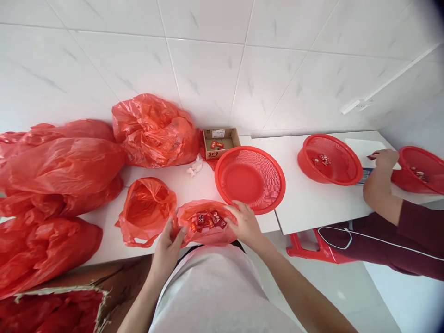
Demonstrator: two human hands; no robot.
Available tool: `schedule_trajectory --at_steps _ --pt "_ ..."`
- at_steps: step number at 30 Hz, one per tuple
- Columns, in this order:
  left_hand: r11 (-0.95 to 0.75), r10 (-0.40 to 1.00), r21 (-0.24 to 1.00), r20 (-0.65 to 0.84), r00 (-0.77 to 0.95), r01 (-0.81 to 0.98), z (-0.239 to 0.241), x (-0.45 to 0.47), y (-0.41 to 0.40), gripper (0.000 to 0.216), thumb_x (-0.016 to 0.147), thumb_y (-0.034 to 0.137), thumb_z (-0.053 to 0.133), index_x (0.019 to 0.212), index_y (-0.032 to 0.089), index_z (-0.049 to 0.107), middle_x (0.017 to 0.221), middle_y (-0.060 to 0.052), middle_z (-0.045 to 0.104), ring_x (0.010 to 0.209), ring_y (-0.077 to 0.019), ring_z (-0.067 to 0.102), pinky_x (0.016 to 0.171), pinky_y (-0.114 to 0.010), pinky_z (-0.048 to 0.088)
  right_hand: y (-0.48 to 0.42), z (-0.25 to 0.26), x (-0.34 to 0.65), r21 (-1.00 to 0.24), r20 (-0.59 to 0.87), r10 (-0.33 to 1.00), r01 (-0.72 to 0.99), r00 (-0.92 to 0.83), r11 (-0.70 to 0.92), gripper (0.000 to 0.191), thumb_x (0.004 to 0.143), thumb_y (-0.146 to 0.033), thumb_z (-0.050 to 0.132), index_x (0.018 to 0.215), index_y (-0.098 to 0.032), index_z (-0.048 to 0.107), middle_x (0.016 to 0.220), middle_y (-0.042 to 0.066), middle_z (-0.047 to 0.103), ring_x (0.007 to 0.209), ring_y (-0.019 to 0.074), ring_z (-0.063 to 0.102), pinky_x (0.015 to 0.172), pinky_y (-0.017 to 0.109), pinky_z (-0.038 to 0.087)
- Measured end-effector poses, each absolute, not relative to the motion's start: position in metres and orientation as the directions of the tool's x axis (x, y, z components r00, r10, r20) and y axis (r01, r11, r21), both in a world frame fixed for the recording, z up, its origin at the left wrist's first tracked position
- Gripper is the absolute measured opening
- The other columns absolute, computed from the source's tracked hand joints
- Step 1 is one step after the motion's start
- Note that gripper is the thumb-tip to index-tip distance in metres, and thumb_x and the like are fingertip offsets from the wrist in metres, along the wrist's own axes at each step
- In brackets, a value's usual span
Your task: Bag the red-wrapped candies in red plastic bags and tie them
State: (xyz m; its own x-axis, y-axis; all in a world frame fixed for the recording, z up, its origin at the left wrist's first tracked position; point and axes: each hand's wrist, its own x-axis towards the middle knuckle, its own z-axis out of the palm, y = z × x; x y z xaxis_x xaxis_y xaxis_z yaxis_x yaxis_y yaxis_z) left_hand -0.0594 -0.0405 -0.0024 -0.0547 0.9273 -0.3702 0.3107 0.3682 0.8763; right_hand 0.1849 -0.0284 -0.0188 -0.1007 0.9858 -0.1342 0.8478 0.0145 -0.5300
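Note:
A red plastic bag (204, 237) lies at the table's front edge, its mouth spread between my two hands. Inside it are several small red wrapped packets (209, 220). My left hand (168, 245) pinches the bag's left rim between thumb and fingers. On the right rim, my right hand (245, 223) grips the plastic, fingers pointing inward. Just left of my left hand stands another red plastic bag (147, 208), mouth open, with no contents visible in it. A red mesh basket (248, 180) sits directly behind my right hand, nothing in it.
Full red bags (62, 162) crowd the table's left, with another bag (156, 132) against the wall. A small cardboard box (221, 142) holds a few packets. Rightward stand two baskets, one nearer (329, 159); a co-worker's hand (385, 158) holds a small item. An open carton (52, 310) sits below left.

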Motion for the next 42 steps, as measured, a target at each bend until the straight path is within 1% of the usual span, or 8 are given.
schedule_trajectory --at_steps 8,13,17,24,29,34,38,42 --pt "0.389 0.918 0.866 -0.393 -0.052 0.315 -0.015 -0.087 -0.061 0.048 0.082 0.053 0.057 0.113 0.016 0.059 0.067 0.004 0.054 0.064 -0.0147 0.053 0.067 -0.028 0.046 -0.068 -0.026 0.206 -0.575 -0.507 0.861 0.735 0.024 -0.359 0.031 0.09 -0.028 0.046 0.121 -0.023 0.052 0.094 0.005 0.066 0.083 0.0207 0.062 0.072 0.031 0.045" --pt "0.451 0.889 0.85 -0.403 -0.216 0.271 -0.012 -0.126 -0.068 0.045 0.071 0.06 0.066 0.086 0.018 0.059 0.074 -0.001 0.066 0.072 -0.0187 0.061 0.069 -0.029 0.048 -0.055 0.015 0.2 -0.847 -0.248 0.965 0.465 0.08 -0.256 0.021 0.089 -0.032 0.048 0.108 -0.024 0.052 0.086 0.0 0.06 0.072 0.015 0.055 0.066 0.027 0.044" --pt "0.415 0.892 0.879 -0.342 -0.295 0.234 0.026 -0.139 -0.053 0.046 0.065 0.06 0.072 0.088 0.021 0.061 0.082 0.0 0.068 0.083 -0.0212 0.064 0.076 -0.029 0.05 -0.037 0.045 0.2 -0.866 -0.077 0.984 0.478 0.159 -0.145 0.017 0.086 -0.028 0.053 0.101 -0.022 0.054 0.084 0.0 0.059 0.073 0.0143 0.055 0.067 0.027 0.043" --pt "0.085 0.994 0.969 -0.097 0.041 0.23 0.075 -0.08 -0.04 0.033 0.08 0.052 0.064 0.073 0.02 0.06 0.125 -0.007 0.06 0.125 -0.0267 0.05 0.103 -0.034 0.04 -0.046 0.089 0.171 -0.888 -0.006 0.991 0.457 -0.133 0.056 0.013 0.082 -0.014 0.054 0.091 -0.022 0.059 0.085 -0.002 0.063 0.073 0.0105 0.055 0.067 0.022 0.043" --pt "0.066 0.863 0.945 -0.215 0.457 0.32 0.066 -0.054 -0.042 0.04 0.082 0.041 0.065 0.118 0.025 0.059 0.109 -0.005 0.067 0.1 -0.0227 0.062 0.088 -0.033 0.049 -0.051 0.096 0.139 -0.941 0.056 0.939 0.297 -0.338 0.163 0.02 0.079 -0.009 0.057 0.094 -0.021 0.061 0.092 -0.001 0.064 0.076 0.0093 0.058 0.071 0.021 0.047" --pt "0.152 0.838 0.905 -0.331 0.434 0.396 0.046 -0.045 -0.04 0.038 0.086 0.052 0.053 0.068 0.02 0.059 0.065 0.0 0.055 0.062 -0.0165 0.05 0.059 -0.026 0.042 -0.043 0.077 0.137 -0.979 0.055 0.953 0.172 -0.299 0.111 0.027 0.084 -0.021 0.062 0.11 -0.022 0.059 0.109 0.004 0.064 0.092 0.0141 0.062 0.079 0.026 0.051" --pt "0.329 0.826 0.899 -0.423 0.374 0.291 0.041 -0.041 -0.038 0.05 0.086 0.065 0.043 0.068 0.02 0.054 0.059 0.004 0.039 0.056 -0.0132 0.037 0.056 -0.025 0.037 -0.036 0.051 0.146 -0.964 0.015 0.949 0.248 -0.316 0.098 0.03 0.086 -0.021 0.058 0.116 -0.023 0.061 0.117 0.006 0.064 0.096 0.0157 0.062 0.078 0.028 0.051" --pt "0.359 0.841 0.91 -0.411 0.352 0.205 0.038 -0.044 -0.033 0.049 0.086 0.063 0.047 0.065 0.019 0.05 0.061 0.003 0.042 0.059 -0.0129 0.039 0.06 -0.026 0.04 -0.036 0.039 0.141 -0.956 -0.054 0.939 0.288 -0.341 0.05 0.012 0.086 -0.017 0.054 0.092 -0.019 0.064 0.089 0.002 0.068 0.077 0.0125 0.061 0.073 0.025 0.049"
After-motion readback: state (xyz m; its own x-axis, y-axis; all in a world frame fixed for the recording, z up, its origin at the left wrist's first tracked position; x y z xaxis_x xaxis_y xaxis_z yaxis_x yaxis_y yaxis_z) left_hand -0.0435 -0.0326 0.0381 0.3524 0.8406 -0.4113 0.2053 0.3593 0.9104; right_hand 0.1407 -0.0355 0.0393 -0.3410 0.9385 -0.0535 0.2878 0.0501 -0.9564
